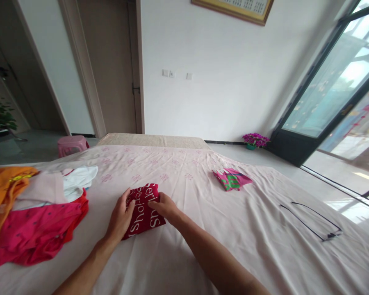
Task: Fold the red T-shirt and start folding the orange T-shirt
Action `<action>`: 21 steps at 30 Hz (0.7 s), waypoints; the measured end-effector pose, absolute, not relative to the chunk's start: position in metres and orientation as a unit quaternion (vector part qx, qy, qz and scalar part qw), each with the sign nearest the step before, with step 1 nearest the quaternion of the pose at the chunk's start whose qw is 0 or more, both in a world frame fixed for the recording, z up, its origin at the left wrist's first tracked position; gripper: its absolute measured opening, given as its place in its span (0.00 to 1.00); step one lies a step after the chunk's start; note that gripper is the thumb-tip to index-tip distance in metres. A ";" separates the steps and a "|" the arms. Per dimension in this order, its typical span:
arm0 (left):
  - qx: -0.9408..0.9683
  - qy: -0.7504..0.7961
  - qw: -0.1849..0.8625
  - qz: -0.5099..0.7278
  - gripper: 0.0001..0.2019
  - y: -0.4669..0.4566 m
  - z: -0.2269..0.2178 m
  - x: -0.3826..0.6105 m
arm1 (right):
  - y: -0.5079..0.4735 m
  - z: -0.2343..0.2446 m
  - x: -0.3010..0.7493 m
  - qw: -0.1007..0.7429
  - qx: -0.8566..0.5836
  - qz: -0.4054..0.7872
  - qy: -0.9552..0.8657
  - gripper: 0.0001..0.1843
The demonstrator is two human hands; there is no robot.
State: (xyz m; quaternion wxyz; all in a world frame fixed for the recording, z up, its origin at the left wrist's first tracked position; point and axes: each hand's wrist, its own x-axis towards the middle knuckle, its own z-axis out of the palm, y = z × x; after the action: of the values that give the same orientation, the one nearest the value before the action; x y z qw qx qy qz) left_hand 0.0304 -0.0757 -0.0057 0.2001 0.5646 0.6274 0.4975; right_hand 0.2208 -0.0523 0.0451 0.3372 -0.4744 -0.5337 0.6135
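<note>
Red garment (141, 211): folded fabric, approx. rect., w/ white lettering. Lies btwn L fingers (130, 207) & R fingers (156, 206), both pinching its sides.

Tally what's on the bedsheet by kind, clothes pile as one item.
Folded: 2 (dark red lettered garment, pink lettered garment)
Unfolded clothes pile: 1
Eyeglasses: 1
Total: 4
</note>
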 end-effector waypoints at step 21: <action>0.556 0.635 0.231 0.484 0.26 -0.052 -0.039 0.003 | 0.056 0.111 0.553 0.724 -0.595 0.291 -0.191 0.15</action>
State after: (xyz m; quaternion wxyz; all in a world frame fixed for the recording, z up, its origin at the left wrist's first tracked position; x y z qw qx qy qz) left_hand 0.0030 -0.0522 -0.0390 0.2306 0.5563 0.6346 0.4844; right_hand 0.5533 0.0556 0.1106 0.7245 -0.5948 -0.1913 0.2910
